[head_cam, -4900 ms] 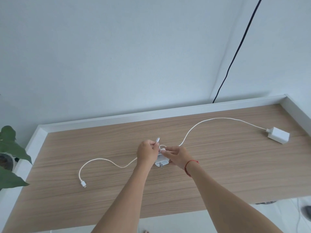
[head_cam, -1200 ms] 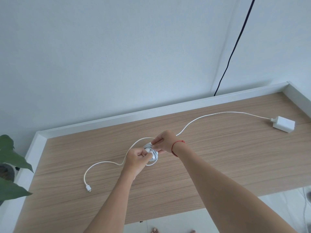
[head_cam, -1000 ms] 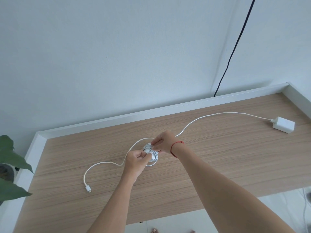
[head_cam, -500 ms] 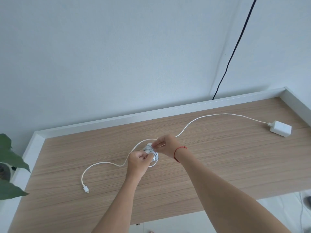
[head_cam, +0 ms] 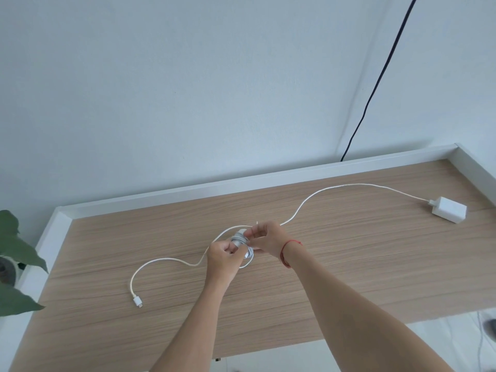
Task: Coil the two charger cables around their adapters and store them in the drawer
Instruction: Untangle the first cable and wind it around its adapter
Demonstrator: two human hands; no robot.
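Both hands are over the middle of the wooden desk (head_cam: 349, 264). Between them is a small white adapter (head_cam: 239, 239) with its white cable wound round it in several turns. My left hand (head_cam: 222, 255) pinches this bundle from the near side. My right hand (head_cam: 267, 237) grips it from the far side and pinches the cable's loose end, whose tip pokes up above the fingers. A second white adapter (head_cam: 448, 209) lies at the far right. Its long cable (head_cam: 316, 196) runs behind my hands to a plug (head_cam: 138, 302) at the front left. No drawer is in view.
A raised white rim (head_cam: 188, 187) borders the desk at the back and on both sides. A black wire (head_cam: 375, 84) hangs down the wall behind the right part. Green plant leaves (head_cam: 16, 248) stand beyond the left edge.
Since 4.9 s ago the held adapter's cable has been wound round it. Over the last second my hands have hardly moved on the bundle; only the view shifted.
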